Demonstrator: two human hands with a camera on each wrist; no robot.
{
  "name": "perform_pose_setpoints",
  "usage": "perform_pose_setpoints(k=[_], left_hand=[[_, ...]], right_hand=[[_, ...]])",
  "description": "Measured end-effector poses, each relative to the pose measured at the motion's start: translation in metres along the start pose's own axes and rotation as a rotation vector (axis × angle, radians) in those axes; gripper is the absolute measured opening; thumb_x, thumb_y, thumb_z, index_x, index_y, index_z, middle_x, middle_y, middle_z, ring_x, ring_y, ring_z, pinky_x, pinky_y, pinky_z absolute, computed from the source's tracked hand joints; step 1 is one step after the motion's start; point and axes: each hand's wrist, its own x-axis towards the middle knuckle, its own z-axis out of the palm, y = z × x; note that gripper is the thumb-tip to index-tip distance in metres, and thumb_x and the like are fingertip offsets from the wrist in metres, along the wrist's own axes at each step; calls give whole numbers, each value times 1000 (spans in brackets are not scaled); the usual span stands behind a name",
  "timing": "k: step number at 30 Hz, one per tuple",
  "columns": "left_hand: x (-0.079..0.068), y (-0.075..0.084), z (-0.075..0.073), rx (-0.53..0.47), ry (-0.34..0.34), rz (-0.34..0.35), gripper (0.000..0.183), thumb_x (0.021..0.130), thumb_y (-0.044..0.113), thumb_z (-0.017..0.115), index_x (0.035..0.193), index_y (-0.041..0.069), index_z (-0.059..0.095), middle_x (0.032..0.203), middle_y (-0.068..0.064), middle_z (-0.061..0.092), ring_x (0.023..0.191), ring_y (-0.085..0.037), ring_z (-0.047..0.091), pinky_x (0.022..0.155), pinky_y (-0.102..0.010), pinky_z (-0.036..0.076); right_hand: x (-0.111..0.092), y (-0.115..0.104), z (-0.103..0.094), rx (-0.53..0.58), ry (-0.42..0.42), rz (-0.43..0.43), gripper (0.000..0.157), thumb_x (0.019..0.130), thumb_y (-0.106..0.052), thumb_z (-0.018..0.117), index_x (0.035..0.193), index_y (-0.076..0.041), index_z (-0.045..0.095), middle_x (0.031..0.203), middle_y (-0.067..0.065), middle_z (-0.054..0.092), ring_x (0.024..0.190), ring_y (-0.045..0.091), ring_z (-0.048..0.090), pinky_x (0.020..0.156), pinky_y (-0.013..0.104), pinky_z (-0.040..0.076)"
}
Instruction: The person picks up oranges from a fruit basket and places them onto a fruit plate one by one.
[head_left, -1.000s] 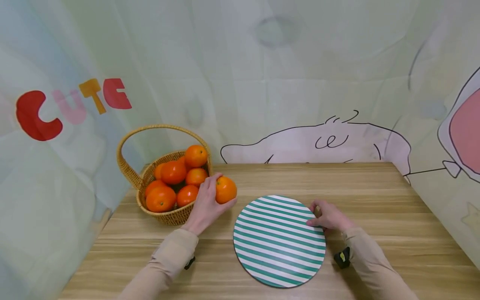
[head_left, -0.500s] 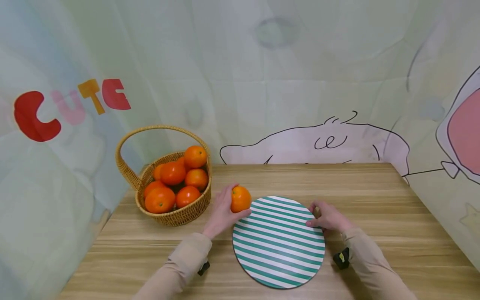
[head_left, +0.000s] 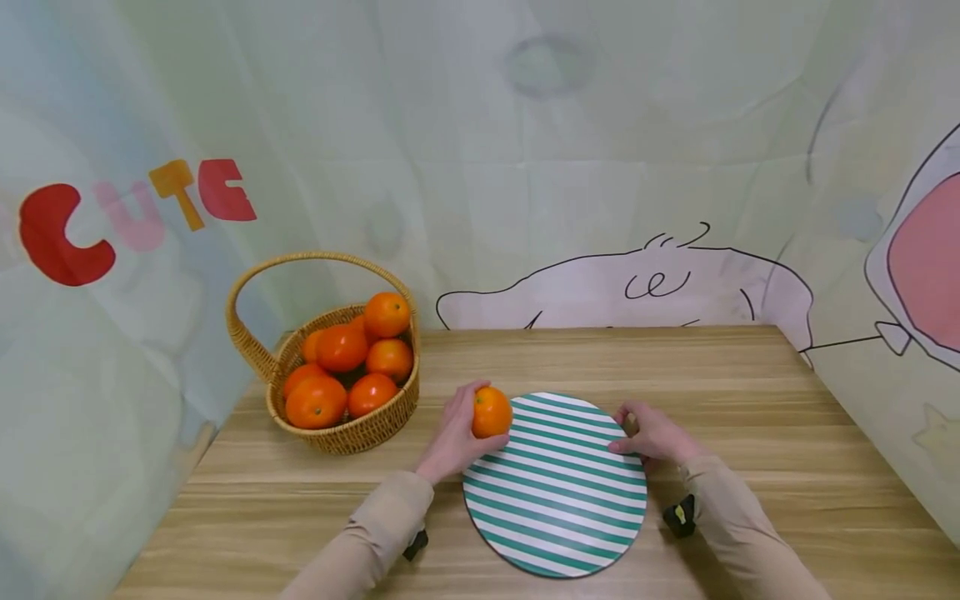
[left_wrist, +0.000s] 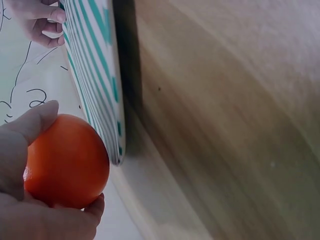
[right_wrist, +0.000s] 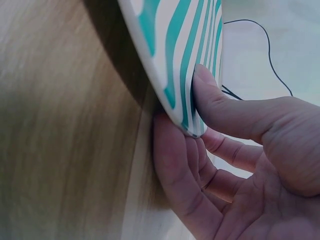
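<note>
My left hand (head_left: 453, 433) grips an orange (head_left: 492, 412), thumb on the near side and fingers round the far side. The fruit overlaps the left edge of a round board (head_left: 558, 492) with green and white stripes. In the left wrist view the orange (left_wrist: 70, 160) sits right beside the board's rim (left_wrist: 120, 127). At the board's right edge, my right hand (head_left: 658, 435) pinches the rim. From the right wrist, the thumb (right_wrist: 220, 107) lies on the striped face, with the fingers (right_wrist: 175, 160) curled underneath.
A wicker basket (head_left: 375, 432) with a tall arched handle (head_left: 315, 257) stands at the back left, holding several orange-red fruits (head_left: 341, 347). The wooden table (head_left: 600, 358) ends at a printed cloth backdrop (head_left: 480, 208). The board casts a shadow on the table.
My left hand has carried the orange from beside the basket rightward and nearer, to the board's left edge. The right hand keeps its hold on the rim.
</note>
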Motion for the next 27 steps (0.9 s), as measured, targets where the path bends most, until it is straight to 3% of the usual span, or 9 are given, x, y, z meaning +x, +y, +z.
perform_pose_setpoints(k=[13,20,27], left_hand=[[4,4,12,-34,-49,22,79,84,16,80,148,9,35,142,-14,45,119,-31,51,104,-53,47],[8,8,17,-36,-78,3,78,85,15,79,148,10,34,142,-16,42,117,-33,54,105,-56,47],[12,10,21,-17,-82,-13,78,85,16,78,149,12,34,141,-15,42,114,-32,56,103,-55,49]], right_hand=[[-2,-3,-1,-13,14,9,35,88,-11,76,112,0,53,83,11,59,63,20,55,52,31,52],[0,-3,0,-20,17,25,36,89,-10,76,114,1,53,90,13,59,70,23,58,56,33,54],[1,0,0,-11,20,23,36,88,-10,76,114,0,54,89,13,58,68,22,57,54,32,54]])
